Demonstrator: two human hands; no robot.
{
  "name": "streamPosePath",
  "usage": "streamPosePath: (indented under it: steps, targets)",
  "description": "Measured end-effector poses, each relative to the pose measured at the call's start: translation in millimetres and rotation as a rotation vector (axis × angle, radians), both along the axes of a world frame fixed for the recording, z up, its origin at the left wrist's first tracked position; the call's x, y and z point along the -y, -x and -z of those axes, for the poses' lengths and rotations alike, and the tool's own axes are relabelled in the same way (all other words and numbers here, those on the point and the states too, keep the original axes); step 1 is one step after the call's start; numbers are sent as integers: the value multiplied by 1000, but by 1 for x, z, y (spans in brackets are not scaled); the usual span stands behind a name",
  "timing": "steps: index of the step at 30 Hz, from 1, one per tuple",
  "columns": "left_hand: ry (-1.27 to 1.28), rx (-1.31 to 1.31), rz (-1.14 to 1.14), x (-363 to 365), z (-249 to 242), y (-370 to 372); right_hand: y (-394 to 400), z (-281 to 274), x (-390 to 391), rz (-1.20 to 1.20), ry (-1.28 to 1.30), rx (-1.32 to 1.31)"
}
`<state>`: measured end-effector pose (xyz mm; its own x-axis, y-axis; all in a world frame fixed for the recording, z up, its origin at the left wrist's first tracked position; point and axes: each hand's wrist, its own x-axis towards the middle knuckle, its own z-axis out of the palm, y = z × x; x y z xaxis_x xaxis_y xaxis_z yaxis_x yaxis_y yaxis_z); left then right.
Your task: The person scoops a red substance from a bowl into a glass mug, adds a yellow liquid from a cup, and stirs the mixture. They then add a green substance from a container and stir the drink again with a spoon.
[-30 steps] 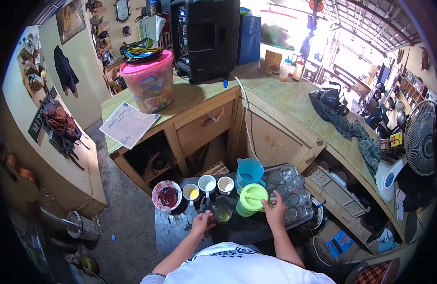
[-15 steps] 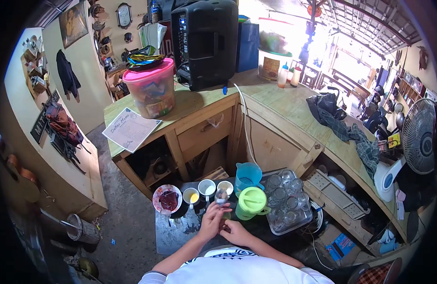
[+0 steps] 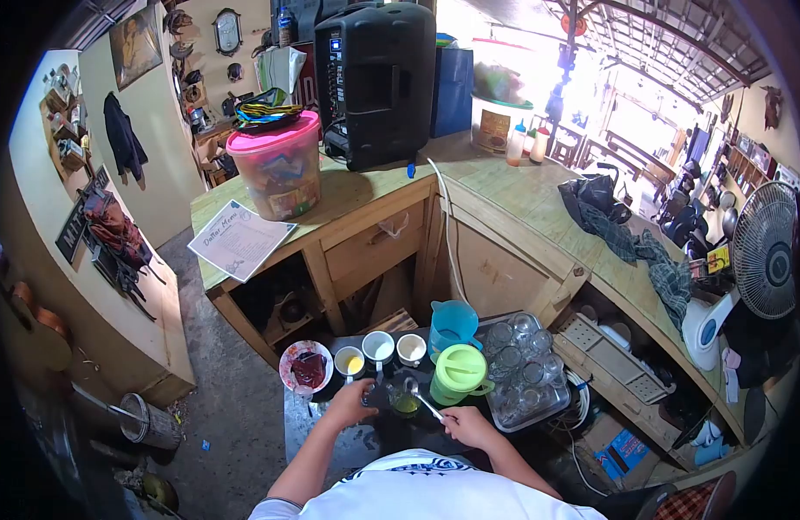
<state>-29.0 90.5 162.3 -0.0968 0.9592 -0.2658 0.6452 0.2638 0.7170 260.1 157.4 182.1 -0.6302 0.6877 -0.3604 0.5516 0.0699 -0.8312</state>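
My right hand [image 3: 466,426] is closed on the handle of a metal spoon [image 3: 428,405]. The spoon slants up and left, its bowl end at the rim of a clear glass [image 3: 406,400] with yellow-green contents. Left of this glass, my left hand [image 3: 351,405] hovers low over the dark tabletop, thumb and fingers apart; nothing clear shows between them. Just beyond it stand a white cup with yellow contents [image 3: 349,361], a second white cup [image 3: 379,347] with pale contents and a third cup [image 3: 411,348] with whitish contents. A light-green lidded pitcher [image 3: 460,373] stands right of the spoon.
A floral plate [image 3: 286,374] with a dark red piece sits at the table's left. Behind the green pitcher is a blue jug [image 3: 454,325]. Several upturned glasses fill a tray [image 3: 532,418] on the right. Wooden counters [image 3: 365,227] carry a speaker and a pink-lidded tub.
My hands were together in front of the cups, with a blurred clear object raised near the third cup. They have separated: left hand leftward, right hand rightward, now with a spoon at the glass.
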Motion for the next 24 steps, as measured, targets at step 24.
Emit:
streamPosePath:
  steps: [24]
  targets:
    - [-275,181,-28,9,109,-41,61,34,-15,-177,-822,-56]
